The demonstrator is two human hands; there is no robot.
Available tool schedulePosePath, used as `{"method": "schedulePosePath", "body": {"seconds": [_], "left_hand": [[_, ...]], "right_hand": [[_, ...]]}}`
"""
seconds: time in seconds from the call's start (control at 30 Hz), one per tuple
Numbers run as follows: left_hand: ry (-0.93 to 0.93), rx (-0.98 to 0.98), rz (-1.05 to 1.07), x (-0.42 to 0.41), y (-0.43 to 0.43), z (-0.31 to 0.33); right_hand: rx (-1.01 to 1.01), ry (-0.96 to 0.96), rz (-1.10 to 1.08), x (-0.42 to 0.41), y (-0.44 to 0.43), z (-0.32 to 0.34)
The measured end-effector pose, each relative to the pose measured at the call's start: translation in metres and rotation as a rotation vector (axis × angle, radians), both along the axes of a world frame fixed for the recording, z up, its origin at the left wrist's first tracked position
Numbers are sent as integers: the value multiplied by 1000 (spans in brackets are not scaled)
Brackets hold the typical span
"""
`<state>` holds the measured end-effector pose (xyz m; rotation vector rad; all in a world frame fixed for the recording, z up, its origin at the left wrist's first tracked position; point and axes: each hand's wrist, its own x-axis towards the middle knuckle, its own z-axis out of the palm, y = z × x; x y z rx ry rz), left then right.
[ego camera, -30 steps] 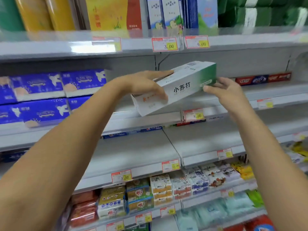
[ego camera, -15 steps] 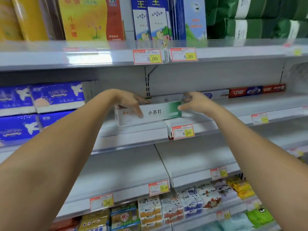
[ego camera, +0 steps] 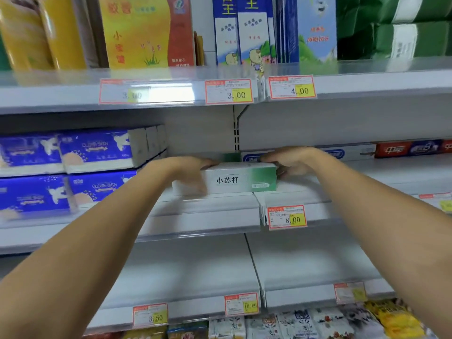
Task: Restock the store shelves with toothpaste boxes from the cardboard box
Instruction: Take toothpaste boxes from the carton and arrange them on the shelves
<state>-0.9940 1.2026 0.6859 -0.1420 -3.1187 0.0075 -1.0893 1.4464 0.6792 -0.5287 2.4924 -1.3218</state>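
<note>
A white and green toothpaste box lies lengthwise on the middle shelf, its long face toward me. My left hand grips its left end, fingers over the front. My right hand holds its right end from above. Behind it lies a white and blue toothpaste box, and further right sit red and blue toothpaste boxes. The cardboard box is out of view.
Blue tissue packs fill the shelf's left part. Price tags hang on the shelf edges. The top shelf holds yellow, blue and green packs. Below is a bare shelf, and soap packs lie lower down.
Both hands carried the box from a tilted position in the air down onto the middle shelf, where it now lies flat. The view has moved closer.
</note>
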Motion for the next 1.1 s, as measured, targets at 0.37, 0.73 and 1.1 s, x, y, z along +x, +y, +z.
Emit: {"method": "schedulePosePath", "body": {"seconds": [0.37,0.73,1.1], "left_hand": [[-28,-127,-1,24,-13,12],[77,-28,-82,21,-2,-11],[67,-25,67,-36,-19,-13]], "right_hand": [[53,-48,116,-27,-2,-5],[-190,-223,-108,-43,-26,-2],[-194,-293,167,-41,-46,6]]}}
